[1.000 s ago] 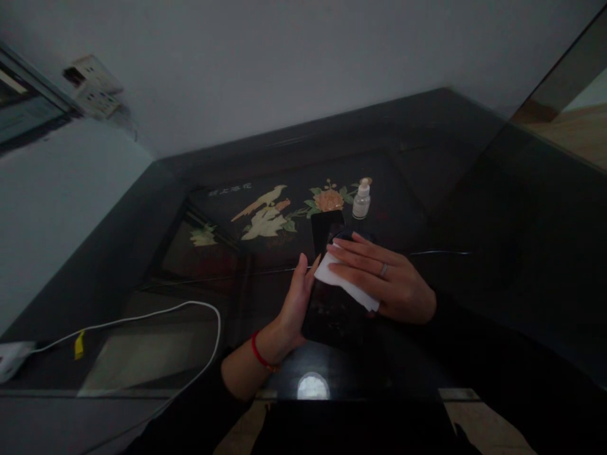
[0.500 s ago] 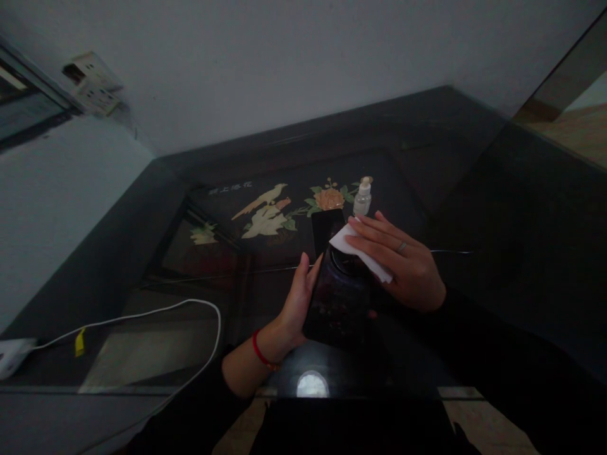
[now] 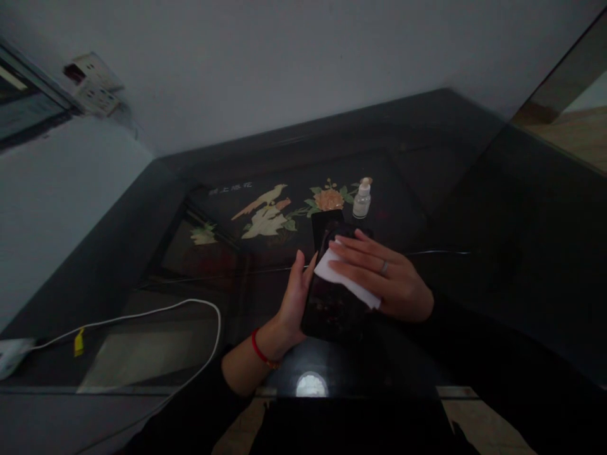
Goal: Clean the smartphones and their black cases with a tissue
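My left hand (image 3: 294,303), with a red bracelet at the wrist, grips a dark phone (image 3: 332,316) by its left side; some of its fingers are hidden underneath. The phone is tilted over the table, its glossy face towards me. A folded white wipe (image 3: 348,278) lies pressed against the phone's middle. My right hand (image 3: 393,281), wearing a ring, holds that wipe under its fingers. Behind the phone, a second dark flat object (image 3: 325,221), like another phone, lies on the table, partly covered. Beyond my right hand stands a small clear bottle (image 3: 361,199) with a pale top.
The dark glossy table (image 3: 294,142) bears a bird-and-flower picture (image 3: 265,221). A white cable (image 3: 190,302) with a yellow tag (image 3: 78,342) runs along the left from a white block (image 3: 14,355). Wall sockets (image 3: 97,82) are at the upper left.
My right hand and the wipe have slid down and left across the phone, from its upper part to its middle. The left hand has barely moved.
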Motion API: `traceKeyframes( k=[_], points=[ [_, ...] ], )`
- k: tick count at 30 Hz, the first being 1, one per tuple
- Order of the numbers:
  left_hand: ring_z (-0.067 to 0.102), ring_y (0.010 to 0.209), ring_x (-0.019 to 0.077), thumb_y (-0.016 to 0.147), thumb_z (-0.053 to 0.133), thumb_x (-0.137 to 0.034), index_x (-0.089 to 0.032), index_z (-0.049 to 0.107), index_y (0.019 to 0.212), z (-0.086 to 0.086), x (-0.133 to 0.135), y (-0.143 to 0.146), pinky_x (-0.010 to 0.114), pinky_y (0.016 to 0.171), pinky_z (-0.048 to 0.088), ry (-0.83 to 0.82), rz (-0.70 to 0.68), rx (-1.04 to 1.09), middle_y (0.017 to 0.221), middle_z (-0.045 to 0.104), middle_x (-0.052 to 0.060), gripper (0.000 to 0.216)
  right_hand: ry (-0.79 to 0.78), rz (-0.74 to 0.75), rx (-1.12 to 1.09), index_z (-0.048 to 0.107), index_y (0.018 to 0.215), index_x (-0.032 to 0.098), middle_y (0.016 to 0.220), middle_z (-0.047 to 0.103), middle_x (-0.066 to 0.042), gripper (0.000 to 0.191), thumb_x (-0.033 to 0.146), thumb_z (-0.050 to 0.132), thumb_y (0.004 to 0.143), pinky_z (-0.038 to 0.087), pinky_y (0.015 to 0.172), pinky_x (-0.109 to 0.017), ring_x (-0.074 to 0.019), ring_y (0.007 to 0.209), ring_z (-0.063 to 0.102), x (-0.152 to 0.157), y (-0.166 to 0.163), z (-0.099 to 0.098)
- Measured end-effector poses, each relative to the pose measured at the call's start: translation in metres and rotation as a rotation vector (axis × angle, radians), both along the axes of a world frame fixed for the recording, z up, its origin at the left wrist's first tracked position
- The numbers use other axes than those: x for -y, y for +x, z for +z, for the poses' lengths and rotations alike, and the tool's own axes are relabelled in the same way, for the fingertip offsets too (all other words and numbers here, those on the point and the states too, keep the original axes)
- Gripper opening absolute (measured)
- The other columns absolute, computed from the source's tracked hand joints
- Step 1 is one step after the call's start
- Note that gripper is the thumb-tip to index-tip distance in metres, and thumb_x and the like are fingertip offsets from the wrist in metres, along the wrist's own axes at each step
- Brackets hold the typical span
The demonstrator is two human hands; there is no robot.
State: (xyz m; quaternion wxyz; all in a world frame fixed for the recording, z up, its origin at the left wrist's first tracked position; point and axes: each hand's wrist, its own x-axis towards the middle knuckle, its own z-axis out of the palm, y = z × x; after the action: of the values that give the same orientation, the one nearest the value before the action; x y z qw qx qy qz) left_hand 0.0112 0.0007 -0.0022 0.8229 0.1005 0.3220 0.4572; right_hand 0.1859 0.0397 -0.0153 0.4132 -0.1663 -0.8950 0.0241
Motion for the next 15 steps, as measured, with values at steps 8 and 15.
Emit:
traceKeyframes(
  k=[8,15],
  points=[
    [0.062,0.109,0.0261,0.096,0.02,-0.055,-0.026,0.034,0.145,0.004,-0.0004,-0.0004,0.045,0.096,0.045,0.033,-0.007,0.047,0.122,0.064,0.009,0.059,-0.041,-0.165,-0.079,0.057,0.126,0.013,0.132,0.059,-0.018,0.038,0.008,0.048,0.09,0.042,0.108,-0.051,-0.0252,0.129,0.049,-0.0028,0.0034,0.0006],
    [0.062,0.108,0.0271,0.095,0.028,-0.054,-0.022,0.039,0.143,0.0038,-0.0028,-0.0019,0.044,0.096,0.045,0.008,0.064,0.012,0.121,0.065,0.01,0.06,-0.004,0.003,-0.003,0.059,0.122,0.01,0.129,0.061,-0.018,0.033,0.014,0.048,0.091,0.043,0.107,-0.051,-0.0263,0.13,0.049,0.0033,-0.0035,0.003]
  ],
)
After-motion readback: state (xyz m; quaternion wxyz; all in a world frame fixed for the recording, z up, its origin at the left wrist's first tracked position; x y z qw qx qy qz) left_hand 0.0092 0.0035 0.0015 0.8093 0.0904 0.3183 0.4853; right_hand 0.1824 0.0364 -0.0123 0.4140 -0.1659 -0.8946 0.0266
